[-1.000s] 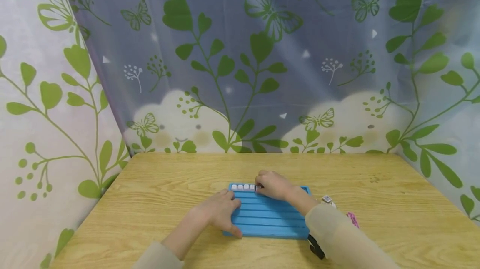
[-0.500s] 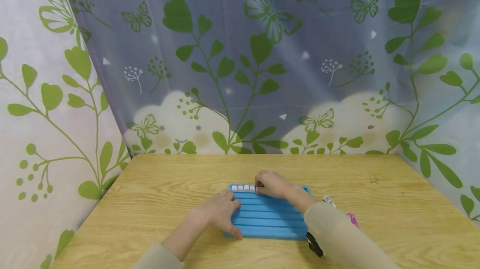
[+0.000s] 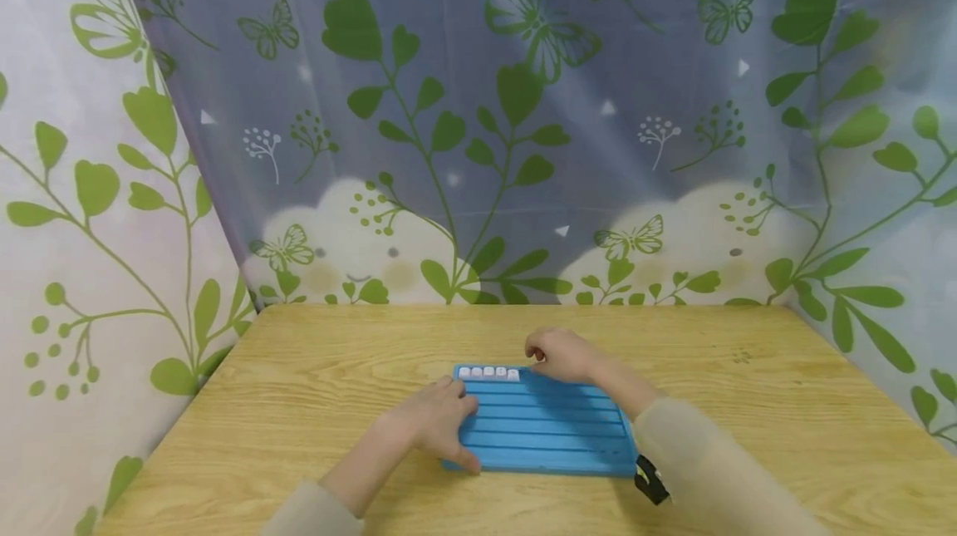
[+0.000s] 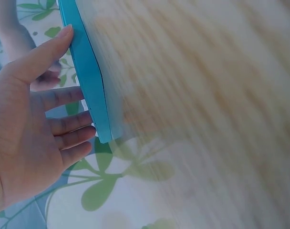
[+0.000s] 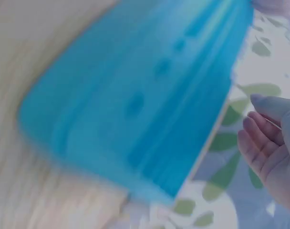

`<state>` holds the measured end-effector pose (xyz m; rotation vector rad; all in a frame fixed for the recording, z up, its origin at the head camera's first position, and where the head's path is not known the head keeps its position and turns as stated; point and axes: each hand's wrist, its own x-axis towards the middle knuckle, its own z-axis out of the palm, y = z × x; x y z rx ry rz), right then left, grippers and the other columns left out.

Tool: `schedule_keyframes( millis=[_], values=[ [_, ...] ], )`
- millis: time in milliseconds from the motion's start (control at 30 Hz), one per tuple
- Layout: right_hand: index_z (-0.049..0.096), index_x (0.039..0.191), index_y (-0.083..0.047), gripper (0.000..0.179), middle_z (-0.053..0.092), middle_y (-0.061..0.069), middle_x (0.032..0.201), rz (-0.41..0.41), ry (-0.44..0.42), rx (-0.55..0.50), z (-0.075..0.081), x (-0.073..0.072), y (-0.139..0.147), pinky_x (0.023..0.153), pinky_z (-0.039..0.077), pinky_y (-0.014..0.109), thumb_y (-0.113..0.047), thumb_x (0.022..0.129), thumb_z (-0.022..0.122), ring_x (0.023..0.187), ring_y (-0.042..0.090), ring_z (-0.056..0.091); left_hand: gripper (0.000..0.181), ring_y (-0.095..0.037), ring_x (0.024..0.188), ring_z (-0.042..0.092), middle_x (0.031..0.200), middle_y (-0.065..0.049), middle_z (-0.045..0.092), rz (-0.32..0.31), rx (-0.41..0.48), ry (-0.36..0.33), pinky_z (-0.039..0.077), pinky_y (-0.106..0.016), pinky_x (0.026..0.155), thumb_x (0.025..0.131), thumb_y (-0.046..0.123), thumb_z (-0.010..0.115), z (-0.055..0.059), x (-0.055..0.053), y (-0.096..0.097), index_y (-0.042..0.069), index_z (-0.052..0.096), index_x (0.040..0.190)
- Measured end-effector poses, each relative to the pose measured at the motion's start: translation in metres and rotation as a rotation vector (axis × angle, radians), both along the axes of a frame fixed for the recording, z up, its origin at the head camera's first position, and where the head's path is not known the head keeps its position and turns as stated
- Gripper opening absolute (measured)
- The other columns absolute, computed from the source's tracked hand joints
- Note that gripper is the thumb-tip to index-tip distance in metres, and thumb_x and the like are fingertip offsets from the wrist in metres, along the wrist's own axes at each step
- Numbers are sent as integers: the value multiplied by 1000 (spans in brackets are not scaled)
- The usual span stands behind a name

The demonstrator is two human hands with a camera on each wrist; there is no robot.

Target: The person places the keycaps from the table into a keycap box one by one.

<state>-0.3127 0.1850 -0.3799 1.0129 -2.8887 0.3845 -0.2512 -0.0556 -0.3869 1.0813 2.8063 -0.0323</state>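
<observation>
A blue ridged tray [image 3: 549,440] with long parallel grooves lies on the wooden table. Several small white blocks with rounded tops [image 3: 489,372] stand side by side in its back groove, at the left end. My left hand [image 3: 434,424] rests against the tray's left edge, thumb near the front corner and fingers spread along the side. In the left wrist view, the thumb and fingertips touch the blue wall. My right hand [image 3: 564,356] is over the back edge, right of the blocks. The right wrist view shows its fingers [image 5: 259,138] loosely bent with nothing between them.
A black strap-like piece [image 3: 650,479] shows beside the right sleeve [image 3: 718,461], close to the tray's front right corner. Printed curtains with leaves [image 3: 449,129] stand behind the table [image 3: 359,336] and on both sides.
My right hand has let go of the last block in the row and moved up and right. That block now shows fully. The left hand keeps its place; loose pieces at right are now hidden.
</observation>
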Motion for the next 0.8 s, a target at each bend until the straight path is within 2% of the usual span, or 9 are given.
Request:
schedule_keyframes(
  millis=[133, 267, 433, 800],
  values=[
    [64, 95, 1, 14, 60, 7, 86, -9, 33, -39, 14, 6, 26, 68, 47, 32, -2, 82, 66, 79, 20, 56, 76, -14, 94, 42, 106, -3, 50, 2, -2, -5, 41, -32, 87, 67, 65, 69, 0, 0, -1, 11, 57, 120],
    [64, 94, 1, 14, 60, 7, 86, -47, 59, -52, 20, 13, 53, 68, 48, 33, 1, 80, 66, 79, 21, 57, 76, -13, 93, 41, 103, -2, 49, -3, -3, -2, 41, -31, 86, 66, 65, 69, 0, 0, -2, 11, 57, 119],
    [65, 91, 0, 15, 59, 4, 82, -90, 60, -22, 15, 23, 80, 67, 48, 32, 1, 77, 69, 76, 18, 56, 76, -13, 92, 41, 102, -1, 49, -4, 10, -15, 41, -31, 86, 66, 65, 69, 0, 2, -2, 11, 57, 118],
    [65, 89, 1, 14, 57, 0, 76, -187, -83, 2, 2, 45, 120, 64, 47, 34, -4, 78, 71, 72, 17, 54, 75, -13, 92, 41, 102, -1, 49, -14, 25, -13, 41, -32, 86, 67, 64, 69, 0, 1, -1, 10, 58, 118]
  ],
)
